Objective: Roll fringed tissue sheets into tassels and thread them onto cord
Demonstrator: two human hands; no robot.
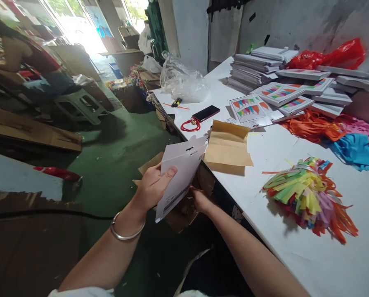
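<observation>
Presently: cards (183, 167), thumb-pinched in my left grip (153, 182), best held squared; right grip (199, 200) half-hidden, hold unclear.

Left hand (152, 183) at 8 o'clock, right hand (200, 201) at 5, near each other.
The left hand is closed in a grip, its thumb (171, 172) pointing toward 2; the left forearm (110, 251) extends from 7. The right hand's fingers are mostly hidden; the right forearm (243, 243) slants from 4.

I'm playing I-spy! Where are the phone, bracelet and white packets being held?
Phone (206, 112): head view, middle of screen.
Bracelet (126, 238): head view, lower band.
White packets (185, 175) being held: head view, front packet's middle.
</observation>
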